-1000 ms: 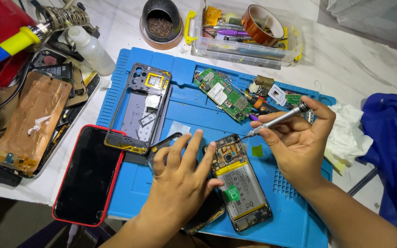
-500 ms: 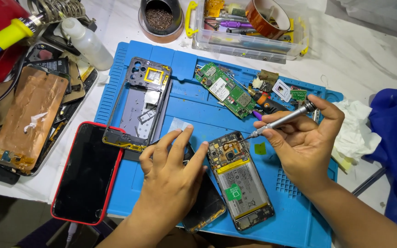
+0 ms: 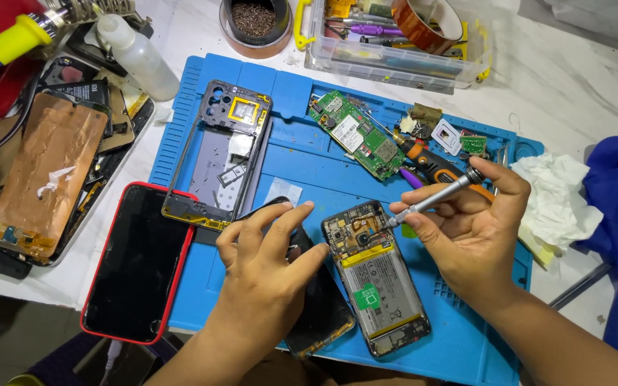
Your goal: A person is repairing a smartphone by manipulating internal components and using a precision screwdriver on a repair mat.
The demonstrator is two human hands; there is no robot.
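Opened phone (image 3: 377,286) near mat's (image 3: 309,136) front edge, long axis front-to-back — right hand (image 3: 466,232) pinching screwdriver (image 3: 434,199) over its top end; left hand (image 3: 270,275) splayed flat, touching its left side.

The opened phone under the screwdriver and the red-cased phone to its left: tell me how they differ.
The opened phone lies back-off, battery and circuitry exposed; the red-cased phone shows only a dark, blank screen. The opened one sits wholly on the blue mat; the red-cased one straddles the mat's left edge. The right hand aims a screwdriver at the opened one; the left hand rests beside it. Both lie flat.
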